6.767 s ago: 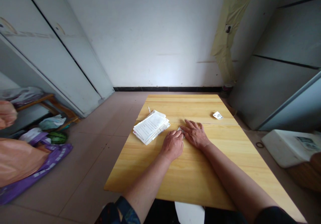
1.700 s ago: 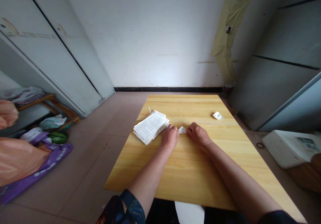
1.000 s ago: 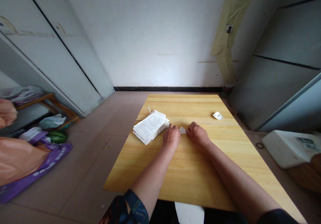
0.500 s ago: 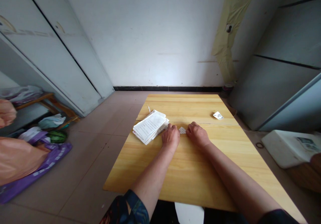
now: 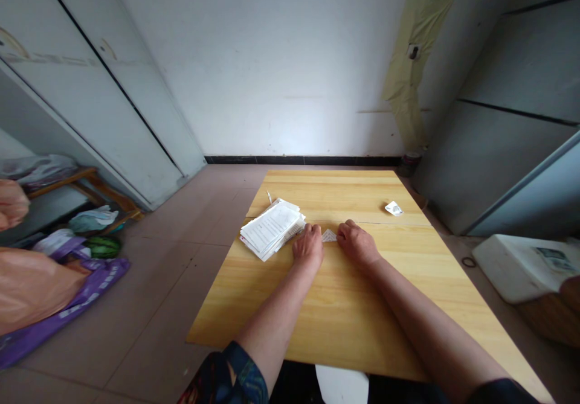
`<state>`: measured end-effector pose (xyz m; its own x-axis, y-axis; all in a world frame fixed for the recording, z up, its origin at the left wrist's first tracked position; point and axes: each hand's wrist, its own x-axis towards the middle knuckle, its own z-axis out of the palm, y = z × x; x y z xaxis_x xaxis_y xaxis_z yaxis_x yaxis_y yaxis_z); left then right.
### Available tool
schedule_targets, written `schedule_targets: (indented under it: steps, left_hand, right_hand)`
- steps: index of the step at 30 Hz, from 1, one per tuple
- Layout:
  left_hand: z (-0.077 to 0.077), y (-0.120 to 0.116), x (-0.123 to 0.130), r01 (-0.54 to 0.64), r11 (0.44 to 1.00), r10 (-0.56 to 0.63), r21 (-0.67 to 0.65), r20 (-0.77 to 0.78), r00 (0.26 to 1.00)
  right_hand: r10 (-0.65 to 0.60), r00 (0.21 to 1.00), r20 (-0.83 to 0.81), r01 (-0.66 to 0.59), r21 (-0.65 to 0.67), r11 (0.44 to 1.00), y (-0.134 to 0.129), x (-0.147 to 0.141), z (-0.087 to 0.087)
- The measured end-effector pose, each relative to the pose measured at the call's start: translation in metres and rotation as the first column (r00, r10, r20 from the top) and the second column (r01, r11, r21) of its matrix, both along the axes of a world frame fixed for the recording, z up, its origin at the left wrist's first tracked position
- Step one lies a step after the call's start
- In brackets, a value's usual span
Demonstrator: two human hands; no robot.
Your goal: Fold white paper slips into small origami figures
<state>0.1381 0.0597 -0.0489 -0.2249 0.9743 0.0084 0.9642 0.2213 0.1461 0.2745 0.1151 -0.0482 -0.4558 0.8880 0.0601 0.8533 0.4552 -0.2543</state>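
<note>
**Folded paper slip held between both hands at the table's mid-seam**

Head view. A small folded paper slip (image 5: 329, 235), white with faint print, lies at the seam across the light wooden tabletop (image 5: 330, 186), near the middle of the table. The left hand (image 5: 308, 248) stands to its left and the right hand (image 5: 357, 244) to its right, both curled and knuckles up, with fingertips at the slip's two sides. Contact is uncertain: at this size I cannot tell whether they pinch it or merely sit against it.

Just left of the left hand lies a stack of printed papers (image 5: 270, 229), squared only loosely (edges visibly uneven). A small white packet (image 5: 394, 208) sits apart, near the table's far right edge. A patterned sleeve (image 5: 229, 374) shows at the near edge.

Handling assessment: the slip appears very light, thin and soft, and is liable to slide on the smooth wood or spring open at its creases. The safest hold is judged to be a thumb-and-forefinger pinch across the folded edges, not pressure on its point. The stack is best held by a long edge, with the sheets kept together.
</note>
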Motion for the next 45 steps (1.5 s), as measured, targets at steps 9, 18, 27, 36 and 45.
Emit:
schedule_targets:
  steps: [9, 18, 27, 36, 45]
  left_hand:
    - [-0.002, -0.010, -0.004, 0.102, 0.985, -0.104, 0.137, 0.007, 0.995]
    - [-0.009, -0.021, 0.004, 0.441, 0.868, -0.459, 0.227, 0.035, 0.888]
    - [-0.011, -0.020, 0.005, 0.429, 0.874, -0.445, 0.228, 0.025, 0.895]
    - [-0.015, -0.019, 0.004, 0.437, 0.858, -0.457, 0.271, 0.015, 0.889]
    - [-0.011, -0.021, 0.007, 0.416, 0.879, -0.432, 0.235, 0.021, 0.902]
  right_hand:
    - [-0.022, 0.998, 0.056, 0.022, 0.012, 1.000, 0.000, -0.002, -0.001]
    - [-0.019, 1.000, 0.005, 0.019, 0.027, 0.999, 0.005, 0.003, -0.006]
    - [-0.031, 0.995, -0.093, 0.029, -0.023, 0.999, 0.011, 0.012, -0.006]
    - [-0.062, 0.962, -0.265, 0.025, -0.140, 0.990, 0.020, 0.021, -0.007]
    - [-0.095, 0.989, -0.114, 0.080, -0.129, 0.988, 0.013, 0.010, 0.000]
